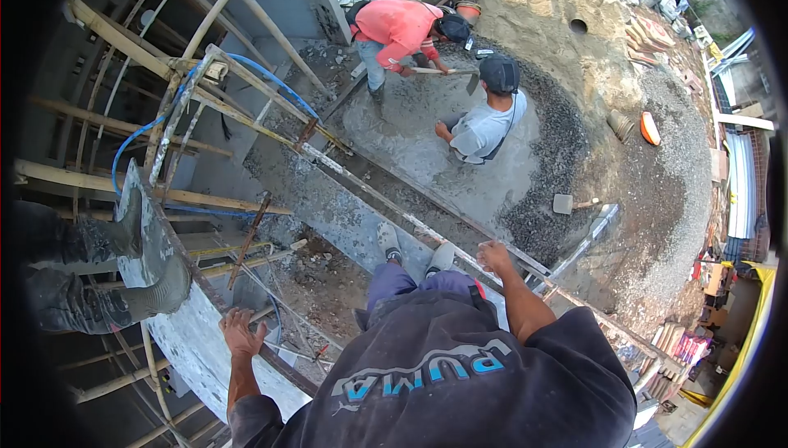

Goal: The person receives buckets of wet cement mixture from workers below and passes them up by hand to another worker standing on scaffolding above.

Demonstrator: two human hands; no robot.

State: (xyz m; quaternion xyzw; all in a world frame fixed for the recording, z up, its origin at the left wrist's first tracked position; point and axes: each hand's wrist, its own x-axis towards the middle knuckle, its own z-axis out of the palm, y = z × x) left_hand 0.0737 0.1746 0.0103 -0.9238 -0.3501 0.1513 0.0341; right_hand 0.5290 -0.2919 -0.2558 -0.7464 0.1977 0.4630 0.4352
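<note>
My left hand (242,333) is at the rusty-edged rim of a splattered scaffold board (168,284). Its fingers are spread over that edge. My right hand (496,259) curls over a paint-flecked metal scaffold rail (419,225) on my other side. Between my arms is my dark shirt (468,390), its lettering upside down. My two shoes (389,243) stand on a grey, cement-stained plank (357,212). Close to my left hand, another person's rubber boots (168,284) rest on the scaffold board.
Below, a person in a red shirt (398,27) bends with a long-handled hoe (443,71) over wet cement (410,144). A second person in a grey shirt (492,128) is beside them. Gravel (558,128), a bucket (621,125) and bamboo poles (107,37) surround the area.
</note>
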